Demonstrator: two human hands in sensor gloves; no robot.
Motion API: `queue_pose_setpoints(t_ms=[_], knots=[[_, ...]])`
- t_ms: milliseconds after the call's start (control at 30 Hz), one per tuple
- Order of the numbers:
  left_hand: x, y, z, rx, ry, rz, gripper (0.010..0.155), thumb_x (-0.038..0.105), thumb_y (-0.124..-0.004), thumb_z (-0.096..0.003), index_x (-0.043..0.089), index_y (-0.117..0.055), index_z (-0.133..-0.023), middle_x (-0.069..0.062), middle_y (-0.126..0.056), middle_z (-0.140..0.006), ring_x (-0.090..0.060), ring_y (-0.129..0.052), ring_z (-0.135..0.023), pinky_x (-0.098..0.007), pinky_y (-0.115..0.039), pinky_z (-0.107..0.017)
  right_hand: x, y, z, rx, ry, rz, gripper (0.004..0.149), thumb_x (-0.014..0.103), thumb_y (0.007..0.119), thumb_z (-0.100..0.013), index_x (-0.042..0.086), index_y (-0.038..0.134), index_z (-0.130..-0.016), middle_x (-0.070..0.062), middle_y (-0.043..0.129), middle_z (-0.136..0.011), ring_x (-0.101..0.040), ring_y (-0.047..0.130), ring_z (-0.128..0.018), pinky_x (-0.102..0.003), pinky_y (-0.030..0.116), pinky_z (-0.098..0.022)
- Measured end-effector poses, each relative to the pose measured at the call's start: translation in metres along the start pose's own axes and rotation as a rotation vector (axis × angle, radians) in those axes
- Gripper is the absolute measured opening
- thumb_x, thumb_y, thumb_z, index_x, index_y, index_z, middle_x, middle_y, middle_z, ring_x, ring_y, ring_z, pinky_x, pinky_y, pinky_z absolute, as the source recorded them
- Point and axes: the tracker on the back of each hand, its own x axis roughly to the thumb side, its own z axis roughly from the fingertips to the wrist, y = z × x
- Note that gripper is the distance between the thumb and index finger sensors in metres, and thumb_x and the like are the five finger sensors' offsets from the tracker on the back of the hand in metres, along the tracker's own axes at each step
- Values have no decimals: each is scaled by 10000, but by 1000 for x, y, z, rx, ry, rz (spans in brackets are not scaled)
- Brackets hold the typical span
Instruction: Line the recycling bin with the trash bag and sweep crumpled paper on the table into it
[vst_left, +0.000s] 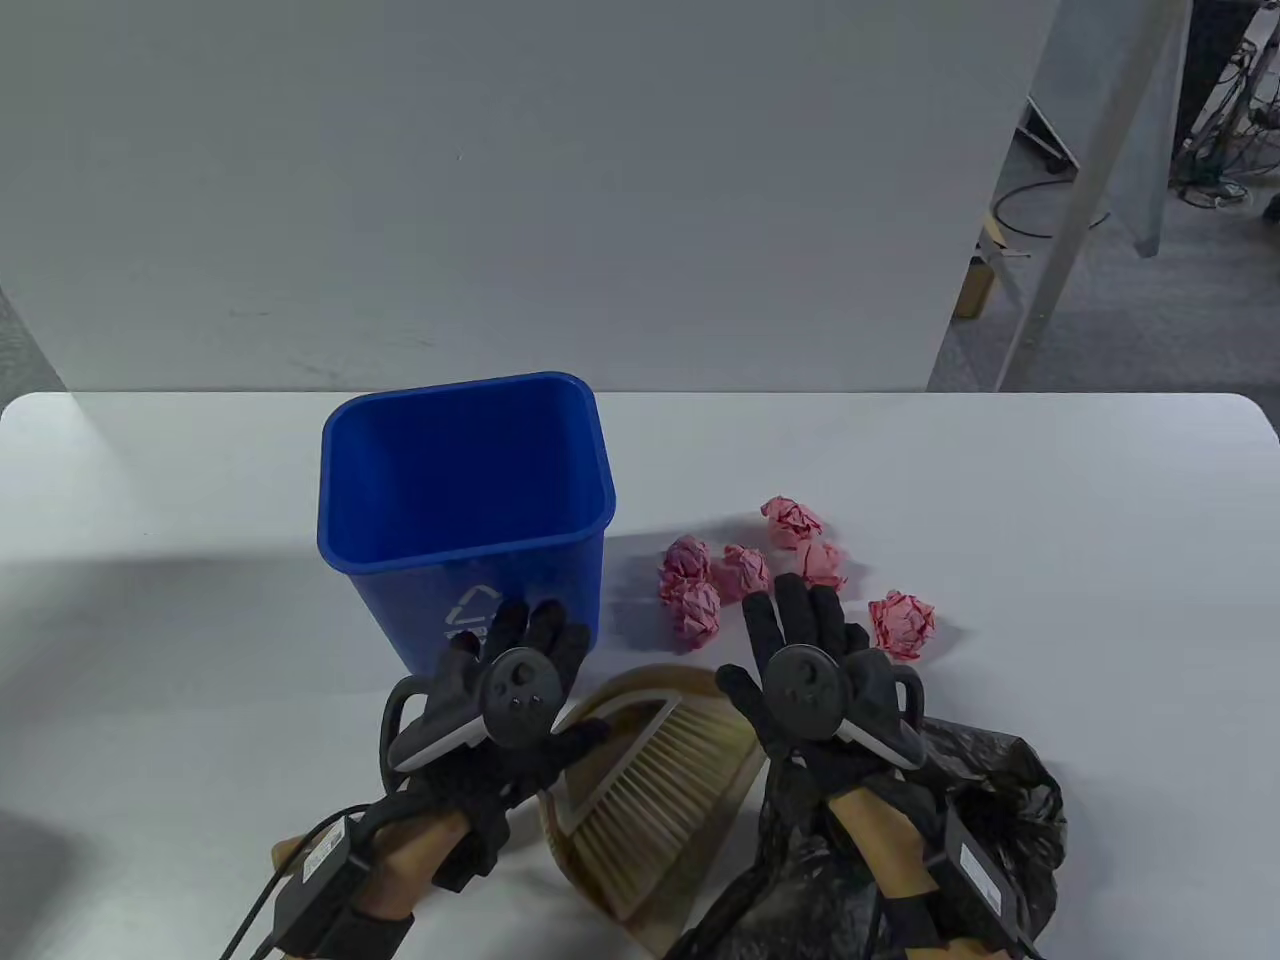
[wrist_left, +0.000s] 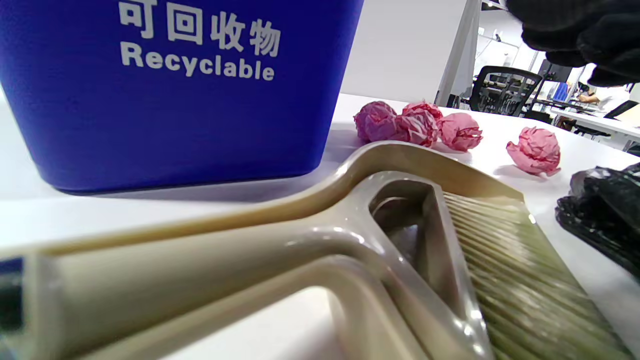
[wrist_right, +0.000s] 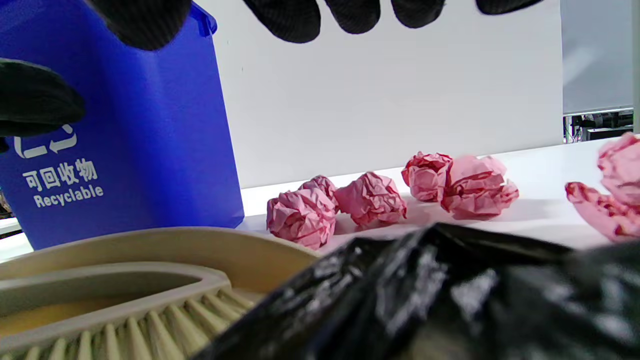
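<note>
A blue recycling bin (vst_left: 465, 500) stands upright on the white table (vst_left: 1050, 480), left of centre, with no liner inside; its near wall carries a white recycling mark and the word "Recyclable". The black trash bag (vst_left: 990, 800) lies bunched at the near right of the table, partly under the right forearm. Six pink crumpled paper balls (vst_left: 745, 570) sit in a loose cluster just right of the bin, the rightmost one (vst_left: 902, 622) a little apart from the others. Between bin and bag, near the table's front edge, a beige hand brush (vst_left: 650, 790) rests in a beige dustpan (vst_left: 700, 690), bristles fanned toward the front edge. The left hand (vst_left: 500, 700) hovers in front of the bin's near wall, fingers straight and spread, holding nothing, its thumb over the brush handle. The right hand (vst_left: 810, 680) hovers above the bag's far edge, fingers extended toward the paper balls, likewise holding nothing.
</note>
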Motion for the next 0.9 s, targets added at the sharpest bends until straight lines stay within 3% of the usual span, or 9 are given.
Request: queue_pose_setpoints(t_ms=[267, 667, 900], knots=[[2, -2, -1, -16, -6, 0, 881, 700, -546, -511, 279, -181, -1193, -56, -108, -1298, -413, -96, -1189, -755, -262, -787, 1, 2, 0, 21, 14, -14, 748, 528, 525, -596, 59, 332, -1145, -314, 231, -1203, -627, 283, -1008, -793, 364, -646], [2, -2, 0, -30, 2, 2, 883, 700, -547, -510, 273, -185, -1193, -61, -114, -1297, -420, -118, -1190, -756, -277, -784, 4, -13, 4, -25, 13, -27, 750, 529, 525, -596, 52, 337, -1144, -320, 242, -1202, -632, 297, -1005, -793, 370, -645], [1, -2, 0, -36, 7, 11, 881, 699, -547, -510, 273, -189, -1193, -59, -119, -1297, -419, -130, -1192, -755, -282, -785, -16, -53, 14, -65, 115, -50, 755, 538, 525, -599, 55, 345, -1151, -333, 253, -1204, -636, 331, -1007, -794, 388, -646]])
